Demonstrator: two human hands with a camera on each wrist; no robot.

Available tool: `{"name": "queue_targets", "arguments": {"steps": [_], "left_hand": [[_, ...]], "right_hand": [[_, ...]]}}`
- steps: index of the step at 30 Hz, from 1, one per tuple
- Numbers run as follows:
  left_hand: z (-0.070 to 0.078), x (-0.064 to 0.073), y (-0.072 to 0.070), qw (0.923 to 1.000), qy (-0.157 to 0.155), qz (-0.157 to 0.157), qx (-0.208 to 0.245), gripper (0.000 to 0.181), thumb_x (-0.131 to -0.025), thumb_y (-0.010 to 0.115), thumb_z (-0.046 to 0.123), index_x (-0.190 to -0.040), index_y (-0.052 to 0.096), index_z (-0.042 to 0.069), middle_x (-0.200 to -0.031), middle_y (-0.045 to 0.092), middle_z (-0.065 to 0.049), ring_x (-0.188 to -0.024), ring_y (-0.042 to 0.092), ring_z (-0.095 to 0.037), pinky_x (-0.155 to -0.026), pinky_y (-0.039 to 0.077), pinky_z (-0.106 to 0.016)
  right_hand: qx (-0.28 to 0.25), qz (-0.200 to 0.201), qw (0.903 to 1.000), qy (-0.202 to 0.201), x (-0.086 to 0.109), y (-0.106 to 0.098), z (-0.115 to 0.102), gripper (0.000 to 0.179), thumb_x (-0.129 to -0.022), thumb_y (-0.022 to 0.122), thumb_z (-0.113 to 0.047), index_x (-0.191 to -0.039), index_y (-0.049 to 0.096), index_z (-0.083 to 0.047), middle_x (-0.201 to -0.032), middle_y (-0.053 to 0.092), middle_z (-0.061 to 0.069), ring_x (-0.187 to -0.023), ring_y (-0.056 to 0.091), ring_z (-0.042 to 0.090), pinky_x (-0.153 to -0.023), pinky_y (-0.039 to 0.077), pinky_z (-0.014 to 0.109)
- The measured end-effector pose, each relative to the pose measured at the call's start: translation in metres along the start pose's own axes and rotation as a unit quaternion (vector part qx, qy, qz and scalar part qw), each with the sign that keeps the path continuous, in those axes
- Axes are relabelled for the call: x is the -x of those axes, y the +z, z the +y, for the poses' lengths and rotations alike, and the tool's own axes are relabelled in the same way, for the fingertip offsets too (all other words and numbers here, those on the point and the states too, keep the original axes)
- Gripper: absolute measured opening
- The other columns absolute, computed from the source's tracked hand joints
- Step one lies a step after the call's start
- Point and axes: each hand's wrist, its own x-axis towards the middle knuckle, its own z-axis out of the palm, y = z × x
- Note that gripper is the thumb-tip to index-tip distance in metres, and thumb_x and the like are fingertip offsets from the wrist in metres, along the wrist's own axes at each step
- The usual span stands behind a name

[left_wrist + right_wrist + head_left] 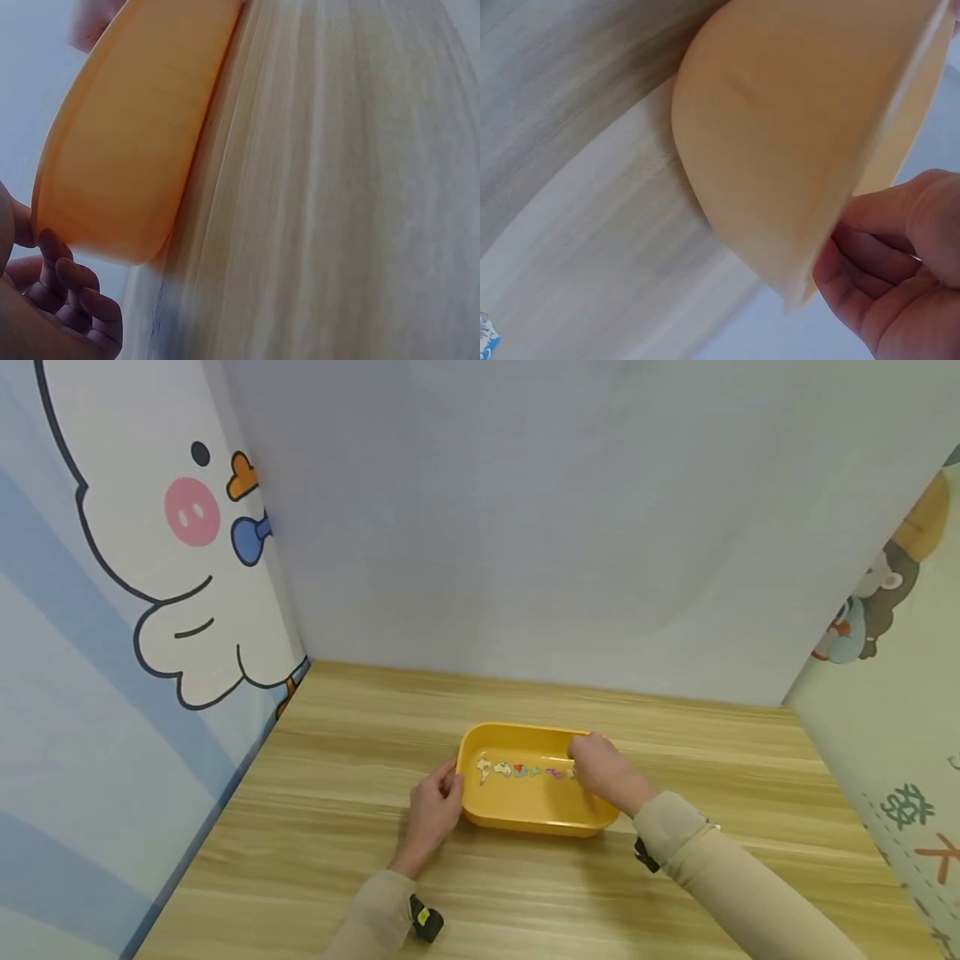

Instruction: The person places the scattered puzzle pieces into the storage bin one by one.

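A shallow yellow plastic tray (525, 823) with rounded corners is at the middle of the wooden table. Small colourful cartoon figures (521, 771) run in a row across its floor, part of the row hidden behind the right hand. My left hand (435, 806) pinches the tray's left rim, thumb on one side and fingers on the other. At the opposite end my right hand (606, 768) grips the right rim. From the right wrist, the thumb and curled fingers (874, 259) show around the edge of the tray wall (772, 127).
The wood-grain table (360, 727) extends around the tray on all sides. A plain pale wall (525, 527) rises behind it. Cartoon-printed panels stand on the left (90, 693) and right (885, 718). Black wrist devices (426, 920) sit at both sleeves.
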Motion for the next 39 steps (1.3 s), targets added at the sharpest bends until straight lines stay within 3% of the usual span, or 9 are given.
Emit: {"name": "queue_targets", "arguments": {"steps": [8,12,17,25,30,36,39], "left_hand": [[-0.006,0.003,0.0,1.0,-0.004,0.001,-0.002,0.034,-0.093,0.057,0.007,-0.125,0.059,-0.004,-0.064,0.049,0.0,-0.053,0.044,-0.012,-0.045,0.037,-0.021],[-0.008,0.005,0.001,0.9999,-0.007,0.007,-0.01,0.034,-0.093,0.057,0.007,-0.124,0.06,-0.004,-0.064,0.049,0.0,-0.053,0.045,-0.012,-0.045,0.037,-0.021],[-0.01,0.005,0.001,0.9998,-0.008,0.008,-0.015,0.033,-0.092,0.058,0.007,-0.124,0.061,-0.003,-0.064,0.05,-0.001,-0.053,0.045,-0.013,-0.045,0.037,-0.022],[-0.012,0.005,0.001,0.9998,-0.004,0.003,-0.018,0.033,-0.093,0.057,0.007,-0.124,0.06,-0.004,-0.065,0.049,-0.001,-0.053,0.044,-0.012,-0.046,0.037,-0.022],[-0.01,0.003,0.002,0.9997,-0.005,0.0,-0.025,0.034,-0.093,0.057,0.009,-0.124,0.061,-0.004,-0.065,0.05,-0.001,-0.052,0.044,-0.012,-0.045,0.037,-0.022],[-0.009,0.0,0.003,0.9997,-0.002,-0.008,-0.021,0.034,-0.093,0.057,0.009,-0.124,0.06,-0.004,-0.065,0.051,-0.001,-0.051,0.045,-0.013,-0.044,0.037,-0.022],[-0.009,0.0,0.001,0.9997,-0.001,-0.008,-0.024,0.034,-0.093,0.057,0.008,-0.124,0.06,-0.005,-0.065,0.051,-0.002,-0.052,0.045,-0.013,-0.044,0.037,-0.022]], "right_hand": [[-0.03,0.039,0.9984,-0.027,0.02,-0.001,0.001,0.011,-0.084,0.062,0.009,-0.089,0.071,0.005,-0.086,0.068,0.014,-0.079,0.062,0.027,-0.077,0.05,0.042],[-0.045,0.057,0.9966,-0.037,0.03,-0.001,0.005,0.011,-0.085,0.062,0.009,-0.09,0.071,0.005,-0.083,0.067,0.013,-0.07,0.058,0.021,-0.065,0.05,0.035],[-0.058,0.101,0.9921,-0.047,0.041,-0.005,0.012,0.013,-0.083,0.065,0.01,-0.095,0.07,0.007,-0.088,0.068,0.016,-0.077,0.063,0.027,-0.067,0.052,0.037],[-0.115,0.15,0.9818,-0.022,0.065,-0.009,0.036,0.016,-0.082,0.064,0.012,-0.098,0.068,0.012,-0.091,0.067,0.022,-0.081,0.066,0.034,-0.067,0.054,0.039],[-0.153,0.148,0.9769,0.01,0.085,-0.005,0.062,0.019,-0.084,0.061,0.014,-0.102,0.064,0.015,-0.095,0.065,0.027,-0.086,0.064,0.038,-0.068,0.054,0.04],[-0.137,0.154,0.978,0.033,0.11,0.0,0.089,0.018,-0.083,0.062,0.01,-0.101,0.065,0.013,-0.095,0.066,0.023,-0.086,0.064,0.037,-0.071,0.053,0.045],[-0.117,0.138,0.9826,0.041,0.121,0.003,0.096,0.015,-0.082,0.066,0.008,-0.096,0.068,0.01,-0.091,0.067,0.019,-0.085,0.064,0.035,-0.071,0.052,0.046]]}}
